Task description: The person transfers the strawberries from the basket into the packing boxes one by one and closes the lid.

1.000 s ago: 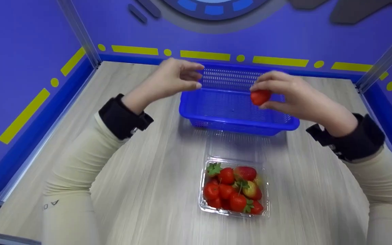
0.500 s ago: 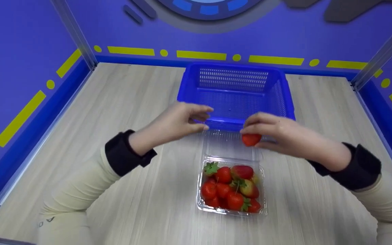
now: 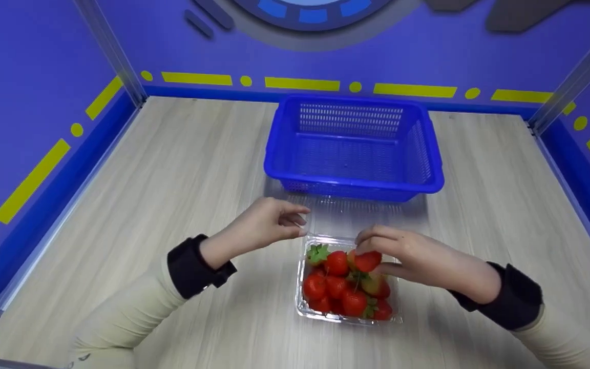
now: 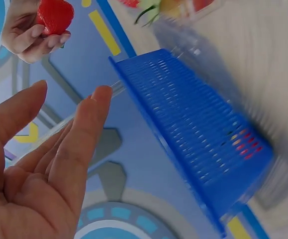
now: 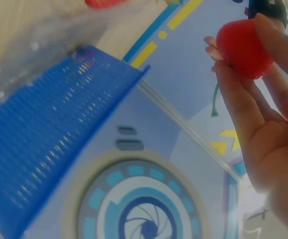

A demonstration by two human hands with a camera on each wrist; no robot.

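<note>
My right hand pinches a red strawberry between thumb and fingers, just over the back right of a clear plastic box. In the right wrist view the held strawberry shows whole, with a thin green stem hanging beside it. Several strawberries, mostly red with some pale yellowish ones and green leaves, fill the box. My left hand hovers by the box's back left corner, its fingers loosely bent and holding nothing. The left wrist view shows the left hand with thumb and fingers apart.
Behind the box stands a blue perforated basket. The box's clear lid lies folded back toward that basket. A wood-grain table carries everything, bounded by blue panels at the back and sides.
Both hands have come back toward me from the basket. The right hand has carried its strawberry from over the basket to over the box; the left hand still holds nothing.
</note>
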